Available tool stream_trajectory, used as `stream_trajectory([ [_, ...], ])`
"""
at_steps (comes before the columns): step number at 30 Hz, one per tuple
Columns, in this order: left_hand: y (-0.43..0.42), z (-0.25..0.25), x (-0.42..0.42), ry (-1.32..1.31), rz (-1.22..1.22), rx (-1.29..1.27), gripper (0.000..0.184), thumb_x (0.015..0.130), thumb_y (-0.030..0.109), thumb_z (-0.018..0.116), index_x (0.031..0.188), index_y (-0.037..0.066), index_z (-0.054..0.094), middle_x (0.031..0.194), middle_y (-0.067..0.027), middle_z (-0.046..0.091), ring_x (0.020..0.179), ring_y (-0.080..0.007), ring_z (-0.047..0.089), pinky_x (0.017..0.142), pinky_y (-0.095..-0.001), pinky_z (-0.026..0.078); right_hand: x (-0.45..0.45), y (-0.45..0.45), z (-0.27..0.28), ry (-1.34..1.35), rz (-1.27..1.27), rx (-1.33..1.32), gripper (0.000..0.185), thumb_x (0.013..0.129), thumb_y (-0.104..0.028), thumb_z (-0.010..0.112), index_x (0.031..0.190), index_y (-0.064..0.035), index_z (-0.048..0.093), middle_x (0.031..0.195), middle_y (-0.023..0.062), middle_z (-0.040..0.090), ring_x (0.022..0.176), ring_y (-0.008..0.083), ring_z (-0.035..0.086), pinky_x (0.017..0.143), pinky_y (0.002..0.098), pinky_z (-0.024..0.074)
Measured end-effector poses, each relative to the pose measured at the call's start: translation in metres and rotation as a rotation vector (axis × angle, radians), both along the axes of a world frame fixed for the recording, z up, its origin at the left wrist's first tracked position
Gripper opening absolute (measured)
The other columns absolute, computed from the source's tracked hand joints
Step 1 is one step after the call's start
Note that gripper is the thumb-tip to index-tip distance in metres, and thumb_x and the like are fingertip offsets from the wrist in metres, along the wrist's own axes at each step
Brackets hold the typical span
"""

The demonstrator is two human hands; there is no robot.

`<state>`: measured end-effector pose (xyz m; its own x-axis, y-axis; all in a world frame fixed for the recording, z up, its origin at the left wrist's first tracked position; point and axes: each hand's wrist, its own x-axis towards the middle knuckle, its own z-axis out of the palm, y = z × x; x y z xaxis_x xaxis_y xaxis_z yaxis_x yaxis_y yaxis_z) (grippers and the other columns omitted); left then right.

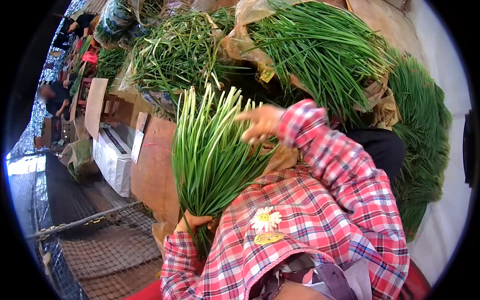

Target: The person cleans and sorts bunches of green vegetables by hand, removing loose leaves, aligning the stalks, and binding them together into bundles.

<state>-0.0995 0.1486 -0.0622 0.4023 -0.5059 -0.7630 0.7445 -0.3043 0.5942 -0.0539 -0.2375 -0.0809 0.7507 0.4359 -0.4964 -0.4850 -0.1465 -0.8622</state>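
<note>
My left hand (192, 220) is wrapped round the leafy end of a big bunch of garlic chives (212, 160). The bunch fans out upward, pale stem ends at the top, leaf tips hanging below the fist. Beside the pale stems on the right is my right hand (260, 122), slightly blurred, its fingers stretched out and apart. Whether its fingertips touch the stems I cannot tell. Behind the bunch lies a messy heap of cut greens (175, 55). A larger, neater pile of chives (320, 55) rests on plastic wrapping at the upper right.
Long rows of chives (420, 135) lie along the right by a pale wall. To the left are a brown cardboard sheet (155, 165), a white box (112, 160) and netting (110, 250) with a rope. Another person (57, 97) is in the far left background.
</note>
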Motion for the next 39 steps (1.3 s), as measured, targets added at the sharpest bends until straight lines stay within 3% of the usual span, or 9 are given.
stream_trajectory([
  [8,0.003,-0.001,-0.002,0.018,0.015,0.043,0.043,0.063,-0.003,0.067,0.104,-0.003,0.054,0.077,-0.011,0.061,0.057,-0.0187,0.057,0.049,-0.028,0.046,0.02,-0.027,-0.028,0.009,-0.815,0.28,0.018,0.081,-0.017,0.064,0.091,-0.0023,0.064,0.076,0.0087,0.065,0.06,0.0142,0.06,0.057,0.0268,0.0517],
  [10,0.003,-0.003,0.0,0.019,0.018,0.05,0.042,0.063,-0.004,0.067,0.104,-0.003,0.054,0.077,-0.011,0.061,0.057,-0.0186,0.057,0.049,-0.028,0.046,0.007,-0.082,-0.053,-0.125,-1.042,-0.143,0.03,0.085,-0.02,0.059,0.111,-0.0053,0.057,0.09,0.0131,0.064,0.075,0.0191,0.062,0.069,0.0307,0.0522],
  [11,0.003,-0.003,0.0,0.019,0.022,0.052,0.042,0.063,-0.004,0.067,0.104,-0.003,0.054,0.077,-0.011,0.061,0.057,-0.0186,0.057,0.049,-0.028,0.046,-0.007,-0.088,-0.033,-0.099,-0.62,-0.926,0.039,0.087,-0.02,0.056,0.123,-0.009,0.049,0.096,0.016,0.063,0.082,0.0251,0.062,0.074,0.0344,0.051],
  [14,0.001,-0.003,0.003,0.014,0.037,0.072,0.042,0.063,-0.004,0.067,0.104,-0.004,0.054,0.077,-0.011,0.061,0.057,-0.0185,0.057,0.049,-0.028,0.046,-0.039,-0.064,-0.026,-0.085,-0.28,-1.137,0.041,0.087,-0.03,0.055,0.123,-0.0109,0.05,0.105,0.0168,0.061,0.088,0.0284,0.061,0.081,0.037,0.0483],
  [20,-0.052,0.062,0.009,-0.211,0.073,0.159,0.051,0.061,-0.005,0.066,0.11,-0.004,0.053,0.083,-0.0119,0.062,0.058,-0.0181,0.058,0.05,-0.027,0.046,-0.056,0.002,-0.088,0.153,0.385,-0.293,0.054,0.081,-0.051,0.057,0.106,-0.0031,0.063,0.099,0.0162,0.064,0.091,0.0265,0.06,0.079,0.039,0.0461],
  [24,-0.081,0.119,0.051,-0.166,-0.162,0.227,0.057,0.058,-0.001,0.069,0.113,-0.002,0.053,0.093,-0.0094,0.063,0.076,-0.0156,0.06,0.063,-0.0253,0.048,-0.038,0.019,-0.126,-0.217,0.133,-0.198,0.082,0.066,-0.057,0.069,0.12,0.0016,0.052,0.11,0.0229,0.059,0.101,0.0331,0.057,0.085,0.0383,0.0441],
  [30,-0.133,0.172,0.116,-0.655,-0.525,0.349,0.055,0.062,0.004,0.07,0.114,-0.001,0.053,0.1,-0.0049,0.062,0.089,-0.0133,0.056,0.08,-0.0281,0.045,-0.013,0.02,-0.076,0.075,-0.102,0.675,0.102,0.06,-0.049,0.078,0.14,-0.0139,0.025,0.128,0.0206,0.045,0.115,0.0328,0.047,0.094,0.0457,0.0406],
  [36,-0.169,0.178,0.142,-1.562,-0.964,0.436,0.043,0.071,0.009,0.065,0.111,-0.001,0.051,0.083,-0.0145,0.064,0.064,-0.0271,0.062,0.06,-0.0404,0.048,0.007,0.06,-0.05,-0.149,-0.138,1.333,0.106,0.06,-0.062,0.067,0.141,-0.0162,0.017,0.141,0.0196,0.028,0.127,0.0359,0.033,0.102,0.0522,0.0315],
  [39,-0.172,0.174,0.131,-1.636,-1.121,1.184,0.056,0.073,0.007,0.057,0.126,0.011,0.042,0.075,-0.0167,0.063,0.068,-0.0342,0.062,0.06,-0.0415,0.049,0.013,0.056,-0.028,-0.134,-0.354,1.564,0.106,0.061,-0.063,0.067,0.141,-0.0154,0.017,0.141,0.0176,0.028,0.128,0.0362,0.031,0.104,0.0536,0.0289],
])
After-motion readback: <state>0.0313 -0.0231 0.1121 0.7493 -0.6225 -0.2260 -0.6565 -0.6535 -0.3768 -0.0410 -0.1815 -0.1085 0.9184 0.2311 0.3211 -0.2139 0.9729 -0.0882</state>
